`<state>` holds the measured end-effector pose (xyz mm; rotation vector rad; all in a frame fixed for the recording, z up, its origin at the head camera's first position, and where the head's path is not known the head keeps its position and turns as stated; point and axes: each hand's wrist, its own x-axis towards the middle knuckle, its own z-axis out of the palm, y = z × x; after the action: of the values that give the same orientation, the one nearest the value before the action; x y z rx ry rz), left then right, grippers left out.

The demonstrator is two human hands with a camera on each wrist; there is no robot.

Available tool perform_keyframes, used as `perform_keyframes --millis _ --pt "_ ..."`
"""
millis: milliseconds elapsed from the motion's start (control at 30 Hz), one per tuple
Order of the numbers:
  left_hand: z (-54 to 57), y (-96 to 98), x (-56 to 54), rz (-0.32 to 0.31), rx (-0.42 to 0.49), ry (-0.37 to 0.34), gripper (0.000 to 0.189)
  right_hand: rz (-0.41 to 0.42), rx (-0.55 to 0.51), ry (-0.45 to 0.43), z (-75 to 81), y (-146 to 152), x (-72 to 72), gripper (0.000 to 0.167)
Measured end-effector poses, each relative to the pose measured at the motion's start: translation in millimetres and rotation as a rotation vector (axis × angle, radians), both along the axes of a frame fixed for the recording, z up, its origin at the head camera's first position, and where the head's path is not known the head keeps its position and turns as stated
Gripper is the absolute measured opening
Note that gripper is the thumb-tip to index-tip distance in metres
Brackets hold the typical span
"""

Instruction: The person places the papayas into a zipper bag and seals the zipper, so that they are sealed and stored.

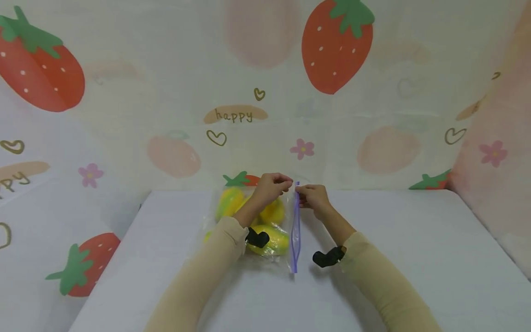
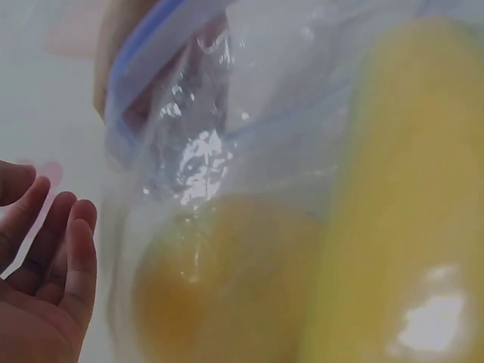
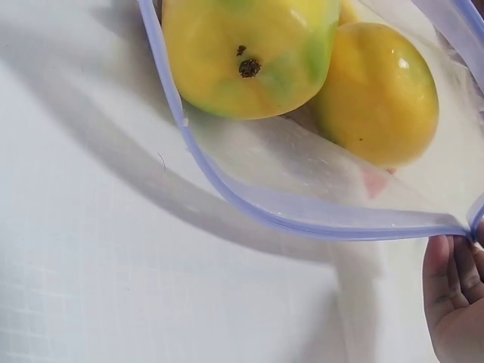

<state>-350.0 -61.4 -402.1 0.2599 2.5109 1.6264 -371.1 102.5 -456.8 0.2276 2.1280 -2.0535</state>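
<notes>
A clear zip bag (image 1: pixel 292 265) with a purple zip edge lies on the table, its mouth facing right. Inside are several yellow-green mangoes (image 1: pixel 271 240); the right wrist view shows a mango (image 3: pixel 378 94) behind a larger one, and the zip edge parted. My right hand (image 1: pixel 317 199) pinches the far corner of the bag's mouth, as the right wrist view also shows. Just left of that corner, my left hand (image 1: pixel 269 186) is raised over the bag's far side. In the left wrist view my left hand (image 2: pixel 45 280) has loosely bent fingers beside the plastic, holding nothing.
The bag rests on a white table (image 1: pixel 394 258), close to its far edge. Behind it hangs a cloth backdrop (image 1: pixel 265 87) printed with strawberries, hearts and flowers. Black wrist devices (image 1: pixel 327 257) sit at both sleeve cuffs.
</notes>
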Motion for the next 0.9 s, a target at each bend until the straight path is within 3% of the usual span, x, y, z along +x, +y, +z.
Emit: perform_keyframes --millis 400,633,900 --pt "-0.1 14.8 -26.7 -0.027 -0.104 0.051 0.029 0.021 0.037 0.031 7.6 1 3.4 0.032" --pt "-5.6 18.2 -33.1 -0.080 -0.190 0.052 0.031 0.020 0.058 0.055 9.7 2 6.0 0.030" --pt "-5.4 15.3 -39.0 -0.159 -0.368 0.093 0.033 0.069 0.075 0.092 13.5 4 9.2 0.031"
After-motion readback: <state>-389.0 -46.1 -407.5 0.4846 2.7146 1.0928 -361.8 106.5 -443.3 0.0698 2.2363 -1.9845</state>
